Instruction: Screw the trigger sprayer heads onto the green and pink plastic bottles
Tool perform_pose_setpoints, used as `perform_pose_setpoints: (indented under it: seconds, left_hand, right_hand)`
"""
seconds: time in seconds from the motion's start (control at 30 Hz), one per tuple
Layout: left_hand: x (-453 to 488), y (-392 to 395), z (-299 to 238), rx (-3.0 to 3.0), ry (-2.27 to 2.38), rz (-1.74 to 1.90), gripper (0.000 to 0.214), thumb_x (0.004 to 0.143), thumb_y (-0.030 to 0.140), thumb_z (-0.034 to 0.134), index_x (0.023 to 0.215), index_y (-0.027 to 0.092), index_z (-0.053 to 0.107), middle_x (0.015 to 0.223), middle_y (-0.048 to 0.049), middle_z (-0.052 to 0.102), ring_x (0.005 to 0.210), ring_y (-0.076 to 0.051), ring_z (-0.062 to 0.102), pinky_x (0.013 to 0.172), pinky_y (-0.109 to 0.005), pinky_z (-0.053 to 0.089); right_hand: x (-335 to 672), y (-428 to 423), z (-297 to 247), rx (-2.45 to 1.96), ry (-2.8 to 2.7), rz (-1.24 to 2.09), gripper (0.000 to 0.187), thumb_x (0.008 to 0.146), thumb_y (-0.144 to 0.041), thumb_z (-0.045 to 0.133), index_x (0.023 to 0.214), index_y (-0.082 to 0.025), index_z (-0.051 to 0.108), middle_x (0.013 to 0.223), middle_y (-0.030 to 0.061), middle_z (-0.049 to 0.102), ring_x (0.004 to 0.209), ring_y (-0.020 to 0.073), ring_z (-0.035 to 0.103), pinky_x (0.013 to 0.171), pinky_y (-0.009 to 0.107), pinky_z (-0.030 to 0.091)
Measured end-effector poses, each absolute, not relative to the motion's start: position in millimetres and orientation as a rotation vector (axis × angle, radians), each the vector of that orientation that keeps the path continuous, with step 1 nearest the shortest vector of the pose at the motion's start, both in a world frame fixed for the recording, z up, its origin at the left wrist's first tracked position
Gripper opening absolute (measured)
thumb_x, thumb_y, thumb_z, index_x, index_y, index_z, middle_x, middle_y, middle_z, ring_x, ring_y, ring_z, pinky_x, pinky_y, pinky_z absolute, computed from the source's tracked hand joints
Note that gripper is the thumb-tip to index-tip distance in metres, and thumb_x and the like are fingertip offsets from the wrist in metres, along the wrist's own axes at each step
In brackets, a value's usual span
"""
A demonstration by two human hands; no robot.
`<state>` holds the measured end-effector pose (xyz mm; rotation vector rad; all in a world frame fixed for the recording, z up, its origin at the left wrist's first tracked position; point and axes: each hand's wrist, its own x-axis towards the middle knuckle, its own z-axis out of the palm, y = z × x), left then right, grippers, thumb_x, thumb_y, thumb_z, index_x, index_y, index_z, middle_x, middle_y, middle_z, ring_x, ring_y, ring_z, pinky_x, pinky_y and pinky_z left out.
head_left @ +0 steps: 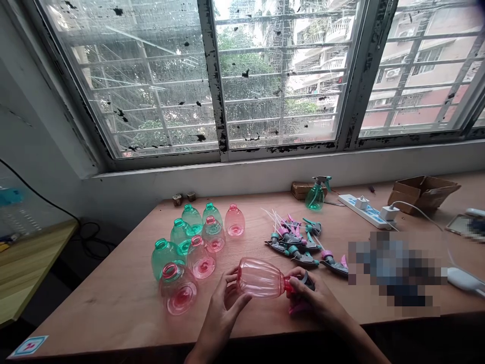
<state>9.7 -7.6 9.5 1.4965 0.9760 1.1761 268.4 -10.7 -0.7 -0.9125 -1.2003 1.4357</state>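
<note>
I hold a clear pink plastic bottle sideways above the near edge of the wooden table. My left hand cups its base, fingers curled around it. My right hand is closed on a pink and grey spray trigger head at the bottle's neck. To the left stand several open pink and green bottles. A heap of spray trigger heads with white tubes lies just beyond my right hand.
A finished green spray bottle stands at the back by a small brown box. A white power strip, an open cardboard box and a blurred patch lie to the right. A barred window runs behind the table.
</note>
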Motion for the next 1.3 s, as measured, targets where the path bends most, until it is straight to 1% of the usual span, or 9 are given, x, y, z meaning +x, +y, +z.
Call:
perform_pose_setpoints:
  seconds: [0.13, 0.3, 0.5, 0.63, 0.73, 0.93, 1.13, 1.23, 1.3]
  left_hand:
    - [10.0, -4.7, 5.9, 1.501, 0.953, 1.182, 0.04, 0.084, 0.03, 0.075, 0.121, 0.024, 0.062, 0.151, -0.0113, 0.047, 0.13, -0.034, 0.055, 0.11, -0.047, 0.047]
    - [9.9, -5.3, 5.5, 1.513, 0.97, 1.157, 0.045, 0.083, 0.029, 0.076, 0.124, 0.025, 0.059, 0.15, -0.0113, 0.048, 0.129, -0.033, 0.055, 0.112, -0.048, 0.045]
    - [8.8, -5.3, 5.3, 1.497, 0.973, 1.165, 0.036, 0.086, 0.032, 0.074, 0.118, 0.022, 0.062, 0.149, -0.0127, 0.05, 0.129, -0.034, 0.056, 0.111, -0.048, 0.045]
    - [8.1, -3.1, 1.3, 1.519, 0.961, 1.155, 0.045, 0.085, 0.03, 0.075, 0.127, 0.023, 0.059, 0.151, -0.0115, 0.047, 0.136, -0.034, 0.048, 0.113, -0.046, 0.043]
    - [7.7, -4.0, 1.3, 1.547, 0.965, 1.141, 0.051, 0.085, 0.029, 0.075, 0.132, 0.024, 0.055, 0.151, -0.0115, 0.048, 0.136, -0.033, 0.048, 0.114, -0.046, 0.042]
    - [8.1, -4.5, 4.2, 1.545, 0.974, 1.159, 0.04, 0.087, 0.034, 0.072, 0.123, 0.022, 0.06, 0.148, -0.0127, 0.05, 0.128, -0.034, 0.057, 0.111, -0.048, 0.046]
    - [7.5, -1.8, -1.4, 1.567, 0.989, 1.156, 0.048, 0.084, 0.033, 0.075, 0.128, 0.023, 0.057, 0.151, -0.0115, 0.047, 0.135, -0.034, 0.049, 0.113, -0.048, 0.043]
    - [7.2, -3.6, 0.6, 1.572, 1.004, 1.14, 0.049, 0.084, 0.033, 0.076, 0.127, 0.023, 0.056, 0.15, -0.0125, 0.048, 0.134, -0.034, 0.051, 0.113, -0.05, 0.042]
    - [7.3, -4.8, 2.7, 1.559, 0.986, 1.14, 0.043, 0.086, 0.034, 0.074, 0.124, 0.023, 0.057, 0.15, -0.0129, 0.047, 0.132, -0.034, 0.053, 0.113, -0.05, 0.043]
  right_hand:
    - [268.4, -11.0, -0.3, -0.921, -1.183, 1.437, 0.042, 0.081, -0.057, 0.072, 0.092, -0.017, 0.063, 0.071, 0.0019, 0.068, 0.06, 0.0193, 0.065, 0.056, 0.034, 0.058]
    - [268.5, -11.1, -0.1, -0.91, -1.184, 1.445, 0.041, 0.081, -0.056, 0.072, 0.091, -0.018, 0.064, 0.071, 0.0019, 0.068, 0.061, 0.0197, 0.065, 0.056, 0.035, 0.058]
    - [268.4, -9.8, -3.2, -0.89, -1.184, 1.47, 0.039, 0.083, -0.054, 0.073, 0.09, -0.017, 0.062, 0.071, 0.0017, 0.068, 0.06, 0.0183, 0.065, 0.053, 0.033, 0.059]
    - [268.7, -9.8, -3.4, -0.884, -1.19, 1.453, 0.037, 0.085, -0.052, 0.071, 0.093, -0.017, 0.061, 0.072, 0.0014, 0.068, 0.059, 0.0178, 0.065, 0.055, 0.033, 0.058]
    - [269.1, -10.0, -4.3, -0.891, -1.201, 1.454, 0.037, 0.085, -0.051, 0.071, 0.093, -0.016, 0.061, 0.072, 0.0016, 0.068, 0.061, 0.0182, 0.066, 0.057, 0.034, 0.058]
    - [269.3, -9.8, -5.3, -0.891, -1.216, 1.449, 0.036, 0.086, -0.05, 0.071, 0.093, -0.016, 0.062, 0.073, 0.0018, 0.067, 0.062, 0.0184, 0.065, 0.056, 0.034, 0.058]
    - [269.2, -9.9, -4.2, -0.886, -1.215, 1.437, 0.035, 0.086, -0.05, 0.071, 0.092, -0.017, 0.062, 0.073, 0.0017, 0.067, 0.061, 0.0179, 0.066, 0.055, 0.032, 0.058]
    - [269.3, -8.5, -7.4, -0.884, -1.207, 1.445, 0.036, 0.085, -0.051, 0.071, 0.092, -0.017, 0.063, 0.072, 0.0015, 0.067, 0.061, 0.0178, 0.065, 0.054, 0.032, 0.058]
    - [269.4, -7.2, -10.4, -0.887, -1.198, 1.455, 0.039, 0.083, -0.053, 0.072, 0.092, -0.016, 0.063, 0.071, 0.0013, 0.067, 0.059, 0.0179, 0.065, 0.053, 0.033, 0.058]
